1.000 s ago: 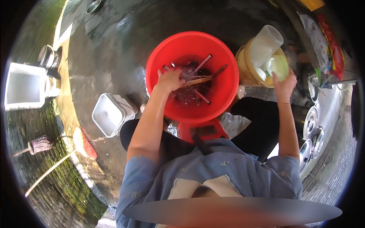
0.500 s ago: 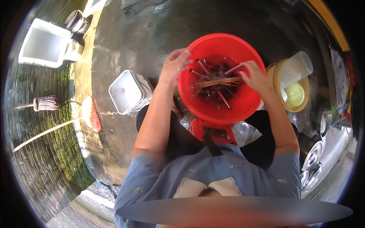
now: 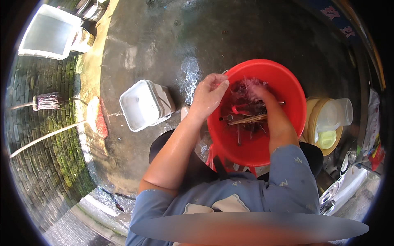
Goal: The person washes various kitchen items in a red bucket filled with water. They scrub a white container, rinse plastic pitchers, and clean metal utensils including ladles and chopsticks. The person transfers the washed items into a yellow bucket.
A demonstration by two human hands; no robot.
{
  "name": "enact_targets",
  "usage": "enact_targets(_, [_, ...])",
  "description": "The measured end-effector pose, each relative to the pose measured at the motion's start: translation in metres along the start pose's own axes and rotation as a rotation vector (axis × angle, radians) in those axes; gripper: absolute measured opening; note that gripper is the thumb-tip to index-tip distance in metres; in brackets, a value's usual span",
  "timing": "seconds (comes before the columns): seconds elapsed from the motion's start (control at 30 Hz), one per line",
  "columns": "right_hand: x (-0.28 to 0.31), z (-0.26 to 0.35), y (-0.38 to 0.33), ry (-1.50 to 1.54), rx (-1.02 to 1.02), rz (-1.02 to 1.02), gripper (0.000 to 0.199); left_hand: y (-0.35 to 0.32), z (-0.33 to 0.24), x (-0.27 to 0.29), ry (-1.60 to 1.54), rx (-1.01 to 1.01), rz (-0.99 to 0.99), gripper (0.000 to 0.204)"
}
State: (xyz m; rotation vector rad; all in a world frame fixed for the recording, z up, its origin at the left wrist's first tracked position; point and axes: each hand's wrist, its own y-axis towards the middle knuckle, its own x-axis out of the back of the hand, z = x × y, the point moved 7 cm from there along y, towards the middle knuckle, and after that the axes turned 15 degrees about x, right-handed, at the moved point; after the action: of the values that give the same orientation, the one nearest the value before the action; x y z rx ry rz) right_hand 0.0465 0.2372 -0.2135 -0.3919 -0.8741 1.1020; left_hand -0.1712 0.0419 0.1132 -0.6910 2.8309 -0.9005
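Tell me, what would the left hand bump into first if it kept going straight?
Probably the red basin, at its far-left rim; the left hand's height is unclear, so it might pass above.

So the basin [image 3: 294, 123] has sticks [image 3: 248, 119] in it, tub [image 3: 141, 106] off to its left, broom [image 3: 97, 117] further left, bucket [image 3: 311, 118] with containers [image 3: 348, 111] inside just right.

White bucket [image 3: 163, 100] on wet floor [image 3: 164, 49]
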Motion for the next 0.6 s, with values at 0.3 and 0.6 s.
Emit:
enact_targets(0.3, [-0.068, 0.054, -0.072, -0.249, 0.474, -0.313, 0.043, 0.015, -0.004, -0.009, -0.13, 0.008, 0.013, 0.029])
enact_targets(0.6, [-0.018, 0.123, -0.155, -0.859, 0.945, 0.101, 0.018, 0.016, 0.004, -0.015, 0.016, -0.047, 0.017, 0.031])
